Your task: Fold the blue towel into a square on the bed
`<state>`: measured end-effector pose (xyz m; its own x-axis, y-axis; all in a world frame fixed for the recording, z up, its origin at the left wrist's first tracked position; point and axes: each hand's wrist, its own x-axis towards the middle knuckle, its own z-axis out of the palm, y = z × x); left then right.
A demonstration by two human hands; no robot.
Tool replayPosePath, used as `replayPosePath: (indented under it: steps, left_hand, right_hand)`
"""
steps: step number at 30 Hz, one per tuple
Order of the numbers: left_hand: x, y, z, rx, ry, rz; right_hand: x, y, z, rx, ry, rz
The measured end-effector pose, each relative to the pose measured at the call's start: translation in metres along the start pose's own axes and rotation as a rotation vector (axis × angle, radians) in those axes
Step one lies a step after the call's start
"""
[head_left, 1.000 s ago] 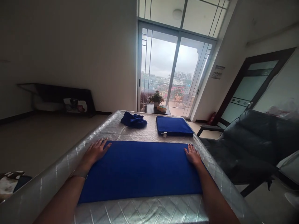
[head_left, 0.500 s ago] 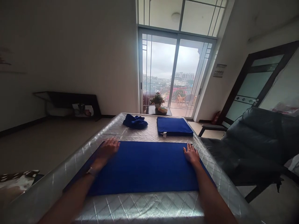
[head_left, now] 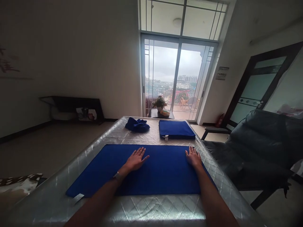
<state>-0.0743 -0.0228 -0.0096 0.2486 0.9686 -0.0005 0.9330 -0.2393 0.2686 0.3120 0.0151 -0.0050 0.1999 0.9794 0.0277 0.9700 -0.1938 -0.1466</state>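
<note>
A blue cloth [head_left: 161, 176] lies spread flat across the table with the silver quilted cover [head_left: 156, 209]. My left hand [head_left: 136, 159] rests palm down near the middle of its far half, fingers spread. At the cloth's far right corner, my right hand [head_left: 194, 157] also lies flat with its fingers stretched out. A white label [head_left: 77, 198] sticks out at the near left corner. Beyond the cloth are a crumpled blue cloth [head_left: 137, 125] on the left and a neatly folded stack of blue cloth [head_left: 177, 128] on the right.
A dark padded armchair [head_left: 251, 154] stands close on the right. Past the table's far edge, a small black table [head_left: 153, 114] bears a potted plant [head_left: 160, 103] before the glass sliding door [head_left: 163, 66]. A low dark bench [head_left: 75, 108] is by the left wall.
My left hand has moved right, from the cloth's far left corner toward its middle, uncovering the left side and the label. The right hand stays almost where it was.
</note>
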Motion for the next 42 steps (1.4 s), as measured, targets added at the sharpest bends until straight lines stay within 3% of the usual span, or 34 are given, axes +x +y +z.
replayPosePath:
  steps: [9,13,30,35,39,42]
  left_hand:
    - [-0.055,-0.127,-0.040,0.122,0.026,-0.427]
    - [-0.066,-0.157,-0.041,0.187,0.087,-0.550]
    - [-0.069,-0.147,-0.040,0.157,0.161,-0.538]
    - [-0.070,-0.145,-0.042,0.137,0.164,-0.541]
    - [-0.071,-0.146,-0.042,0.110,0.162,-0.538]
    - [-0.070,-0.147,-0.041,0.124,0.170,-0.537]
  right_hand:
    - [0.001,0.000,0.000,-0.015,-0.005,0.006]
    - [0.001,0.001,0.000,-0.025,0.013,0.004]
    - [0.000,0.000,-0.002,-0.073,0.034,0.011]
    - [-0.007,-0.003,-0.005,-0.149,0.114,0.008]
    - [-0.016,-0.015,-0.010,-0.232,0.256,-0.078]
    - [-0.024,-0.040,-0.017,-0.202,0.257,-0.165]
